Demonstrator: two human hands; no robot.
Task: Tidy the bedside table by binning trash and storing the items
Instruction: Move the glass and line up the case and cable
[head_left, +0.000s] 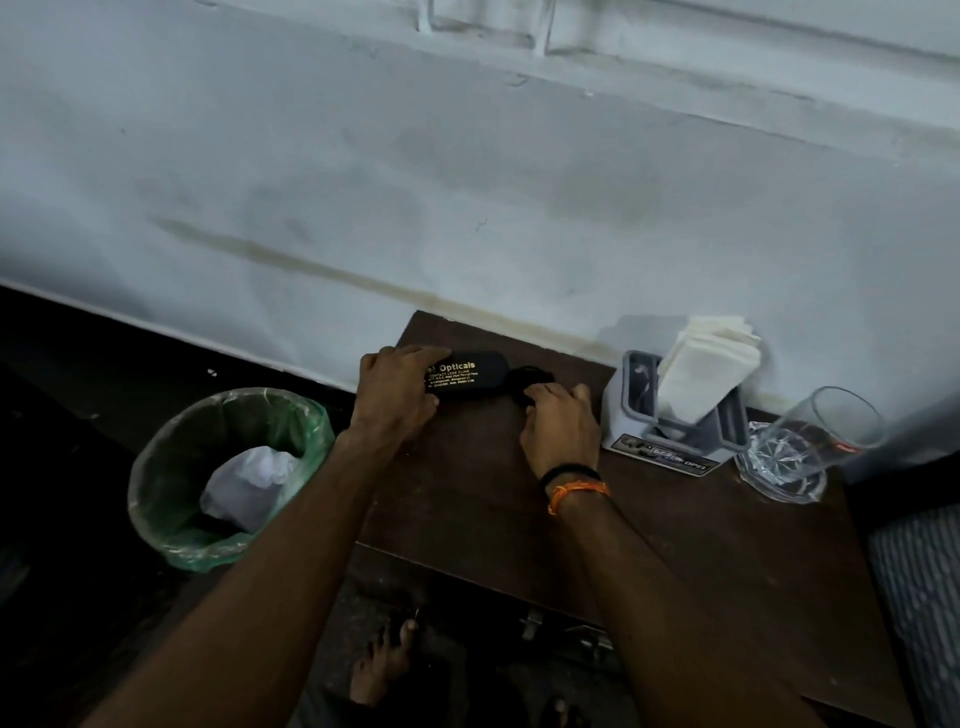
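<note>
A black spectacle case (464, 381) with gold "Opticals" lettering lies at the far left of the dark wooden bedside table (691, 551). My left hand (396, 392) grips the case's left end. My right hand (558, 423) rests at the case's right end, fingers curled on a dark rounded thing (523, 382) that I cannot identify. A bin (150, 483) lined with a green bag stands on the floor left of the table, with crumpled white paper (244, 486) inside.
A grey holder (626, 415) with white napkins (701, 364) stands against the wall at the table's back. A clear drinking glass (810, 447) stands to its right. A patterned cloth (924, 597) lies at the right edge. My bare feet (384, 665) show below the table.
</note>
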